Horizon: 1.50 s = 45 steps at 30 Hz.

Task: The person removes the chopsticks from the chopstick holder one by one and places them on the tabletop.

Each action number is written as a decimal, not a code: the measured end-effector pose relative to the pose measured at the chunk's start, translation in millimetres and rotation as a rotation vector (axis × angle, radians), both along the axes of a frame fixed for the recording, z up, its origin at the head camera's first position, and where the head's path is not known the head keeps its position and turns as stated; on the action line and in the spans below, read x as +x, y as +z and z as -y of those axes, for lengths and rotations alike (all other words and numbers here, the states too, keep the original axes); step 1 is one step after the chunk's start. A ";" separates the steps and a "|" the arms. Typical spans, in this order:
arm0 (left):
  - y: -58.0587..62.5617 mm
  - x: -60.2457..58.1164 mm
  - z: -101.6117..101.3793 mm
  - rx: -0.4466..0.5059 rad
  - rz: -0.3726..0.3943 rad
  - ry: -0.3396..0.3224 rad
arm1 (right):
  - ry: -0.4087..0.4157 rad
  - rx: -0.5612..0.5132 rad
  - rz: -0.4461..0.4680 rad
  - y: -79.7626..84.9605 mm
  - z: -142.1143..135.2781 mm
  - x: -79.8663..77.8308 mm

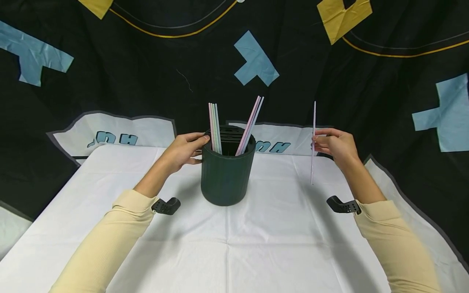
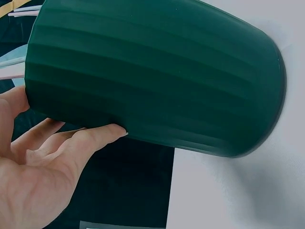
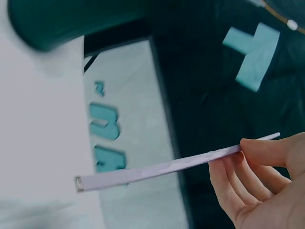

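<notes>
A dark green utensil holder [image 1: 226, 181] with a black slotted insert [image 1: 229, 132] stands upright on the white cloth. Two bunches of thin pastel chopsticks, one on the left [image 1: 215, 126] and one leaning right [image 1: 250, 124], stick out of its top. My left hand [image 1: 185, 150] holds the holder's left side, thumb at the rim and fingers against the wall, partly hidden behind it. To the right, my right hand [image 1: 335, 144] pinches a single pale purple chopstick [image 3: 167, 167] between thumb and fingers. It stands nearly upright in the air, apart from the holder.
A white cloth [image 1: 227, 252] covers the table, and a black backdrop [image 1: 205, 77] with blue and yellow patches rises behind it. Black wrist mounts, left [image 1: 166, 206] and right [image 1: 342, 205], jut inward from the cream sleeves.
</notes>
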State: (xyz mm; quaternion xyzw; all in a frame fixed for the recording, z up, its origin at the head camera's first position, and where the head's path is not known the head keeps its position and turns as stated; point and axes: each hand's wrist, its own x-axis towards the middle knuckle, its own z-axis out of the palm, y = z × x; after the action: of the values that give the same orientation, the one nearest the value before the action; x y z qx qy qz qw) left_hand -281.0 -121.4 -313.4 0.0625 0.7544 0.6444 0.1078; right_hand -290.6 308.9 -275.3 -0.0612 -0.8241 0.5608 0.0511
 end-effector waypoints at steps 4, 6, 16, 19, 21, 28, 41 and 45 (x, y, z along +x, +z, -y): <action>-0.2 -0.2 -0.3 0.005 0.000 0.003 | -0.016 -0.001 0.055 -22.5 -13.8 -5.9; -0.3 -0.5 -0.6 0.007 -0.001 0.001 | -0.022 -0.008 0.075 -33.5 -20.0 -7.6; -0.7 -1.2 0.1 0.000 0.004 0.009 | -0.044 0.018 0.160 -72.9 -43.6 -9.4; -0.2 -0.8 0.7 0.003 0.005 0.010 | -0.036 0.013 0.188 -81.2 -47.9 -9.3; 0.2 -0.6 0.6 0.011 0.010 0.009 | -0.028 0.010 0.210 -86.5 -50.5 -9.5; -1.4 -2.3 0.6 0.006 0.005 0.011 | -0.030 0.025 0.243 -101.3 -55.6 -10.0; -1.5 -4.9 -1.0 0.012 0.012 0.011 | -0.061 0.084 0.318 -123.1 -68.2 -14.0; -0.9 -4.5 0.8 0.015 0.010 0.006 | -0.066 0.087 0.314 -128.8 -71.7 -14.5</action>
State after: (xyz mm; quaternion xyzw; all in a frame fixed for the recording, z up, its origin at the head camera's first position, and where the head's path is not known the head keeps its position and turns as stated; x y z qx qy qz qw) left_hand -285.5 -122.2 -314.3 0.0578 0.7493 0.6506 0.1094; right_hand -305.1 380.6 -404.1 -0.1727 -0.8429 0.5064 -0.0572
